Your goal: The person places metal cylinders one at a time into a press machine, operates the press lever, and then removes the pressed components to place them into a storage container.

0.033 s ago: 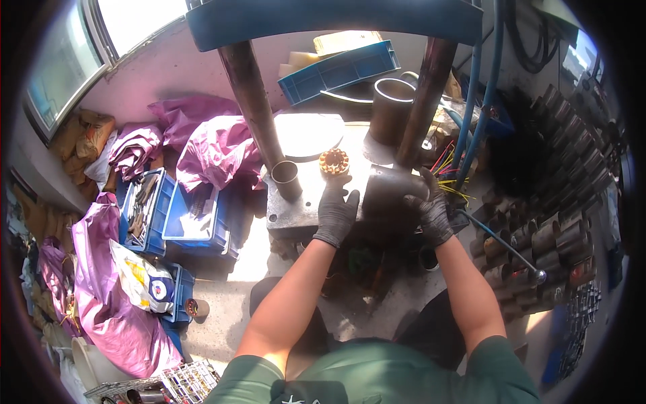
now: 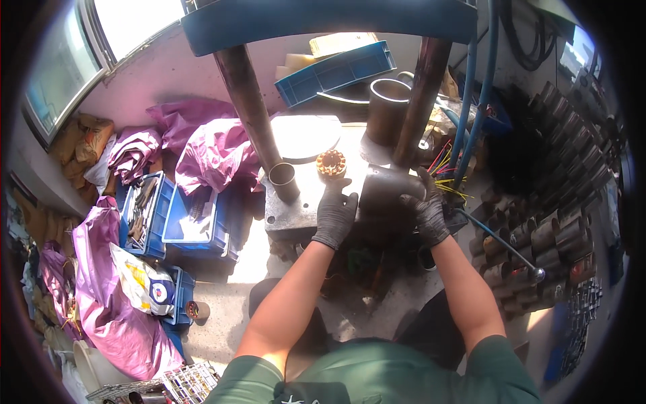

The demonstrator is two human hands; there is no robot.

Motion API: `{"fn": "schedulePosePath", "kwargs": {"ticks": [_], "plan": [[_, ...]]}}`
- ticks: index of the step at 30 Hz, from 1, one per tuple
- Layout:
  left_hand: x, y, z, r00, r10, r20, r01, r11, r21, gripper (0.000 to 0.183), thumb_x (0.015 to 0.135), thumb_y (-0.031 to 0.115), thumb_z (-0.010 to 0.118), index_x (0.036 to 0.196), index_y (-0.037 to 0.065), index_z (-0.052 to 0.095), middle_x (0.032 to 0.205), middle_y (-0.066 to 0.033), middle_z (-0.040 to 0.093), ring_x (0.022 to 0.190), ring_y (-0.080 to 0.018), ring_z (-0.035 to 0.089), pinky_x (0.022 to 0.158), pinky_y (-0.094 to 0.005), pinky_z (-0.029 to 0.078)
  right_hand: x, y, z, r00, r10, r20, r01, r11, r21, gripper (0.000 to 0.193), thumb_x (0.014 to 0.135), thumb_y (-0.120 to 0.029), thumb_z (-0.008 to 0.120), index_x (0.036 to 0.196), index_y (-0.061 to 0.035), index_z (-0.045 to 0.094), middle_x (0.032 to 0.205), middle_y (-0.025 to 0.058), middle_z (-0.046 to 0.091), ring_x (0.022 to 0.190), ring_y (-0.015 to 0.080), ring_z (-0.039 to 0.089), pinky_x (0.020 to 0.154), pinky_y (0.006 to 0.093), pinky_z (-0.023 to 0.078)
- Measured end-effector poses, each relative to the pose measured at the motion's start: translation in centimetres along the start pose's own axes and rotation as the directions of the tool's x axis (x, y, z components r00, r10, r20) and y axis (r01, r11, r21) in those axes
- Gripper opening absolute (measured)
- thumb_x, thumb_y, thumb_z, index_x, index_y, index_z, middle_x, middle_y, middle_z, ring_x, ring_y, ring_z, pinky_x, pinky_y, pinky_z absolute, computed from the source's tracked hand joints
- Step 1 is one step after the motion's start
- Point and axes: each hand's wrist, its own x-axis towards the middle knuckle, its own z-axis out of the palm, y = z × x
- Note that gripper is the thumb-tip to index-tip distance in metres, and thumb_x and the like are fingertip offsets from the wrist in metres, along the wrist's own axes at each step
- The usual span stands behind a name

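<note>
My left hand (image 2: 334, 217), in a dark grey glove, is on the near part of the press table (image 2: 282, 214). Its fingers stretch toward a short stator with copper windings (image 2: 332, 163), the thumb held apart; whether the fingertips touch it I cannot tell. A wide dark metal cylinder (image 2: 390, 191) lies on its side right of that hand. My gloved right hand (image 2: 431, 214) grips the cylinder's right end, thumb over the near side and fingers round the end. A narrower open tube (image 2: 284, 183) stands upright at the table's left.
Two steel columns (image 2: 249, 104) carry a blue crossbeam (image 2: 323, 28) above the table. Behind stands a thick upright tube (image 2: 388, 111). Blue bins (image 2: 195, 222) and purple sacks (image 2: 114, 296) lie left. A ball-ended lever (image 2: 505, 246) and stacked metal cylinders (image 2: 552, 236) are right.
</note>
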Motion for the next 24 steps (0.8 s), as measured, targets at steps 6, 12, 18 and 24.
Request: {"fn": "schedulePosePath", "kwargs": {"ticks": [6, 12, 18, 24], "plan": [[-1.8, 0.8, -0.2, 0.977, 0.213, 0.030, -0.214, 0.975, 0.056, 0.047, 0.086, 0.005, 0.069, 0.131, 0.004, 0.057, 0.123, -0.0178, 0.062, 0.097, -0.0340, 0.065, 0.086, -0.0434, 0.056, 0.7, 1.0, 1.9, 0.972, 0.104, -0.211, -0.084, 0.991, 0.100, 0.082, 0.087, 0.009, 0.070, 0.158, -0.0124, 0.035, 0.132, 0.0100, 0.055, 0.114, 0.0222, 0.060, 0.094, 0.0307, 0.058], [-1.9, 4.4, 0.3, 0.800, 0.565, 0.200, -0.600, 0.758, 0.256, 0.054, 0.081, 0.005, 0.070, 0.134, 0.005, 0.058, 0.139, -0.0183, 0.059, 0.125, -0.0433, 0.057, 0.103, -0.0517, 0.050, 0.9, -2.0, 0.2, 0.912, 0.394, 0.115, -0.350, 0.602, 0.717, 0.064, 0.091, -0.006, 0.054, 0.153, -0.0112, 0.041, 0.117, 0.0144, 0.064, 0.098, 0.0269, 0.066, 0.088, 0.0418, 0.058], [-0.3, 9.5, 6.7, 0.759, 0.562, 0.329, -0.641, 0.732, 0.228, 0.054, 0.090, 0.019, 0.065, 0.141, 0.004, 0.054, 0.141, -0.0191, 0.058, 0.136, -0.0411, 0.049, 0.116, -0.0533, 0.037, 1.7, 5.1, -7.2, 0.906, 0.269, -0.327, -0.142, 0.921, 0.363, 0.021, 0.092, -0.020, 0.071, 0.109, -0.0079, 0.071, 0.097, 0.0140, 0.070, 0.083, 0.0243, 0.064, 0.078, 0.0388, 0.054], [1.2, 10.6, 9.9, 0.870, 0.461, 0.173, -0.492, 0.829, 0.266, 0.035, 0.096, 0.026, 0.064, 0.126, 0.009, 0.066, 0.120, -0.0165, 0.068, 0.121, -0.0364, 0.059, 0.115, -0.0500, 0.035, -0.2, 1.1, -11.6, 0.595, 0.710, -0.377, -0.376, 0.660, 0.651, 0.034, 0.088, -0.033, 0.074, 0.108, -0.0065, 0.069, 0.098, 0.0188, 0.071, 0.080, 0.0364, 0.067, 0.080, 0.0536, 0.057]]}}
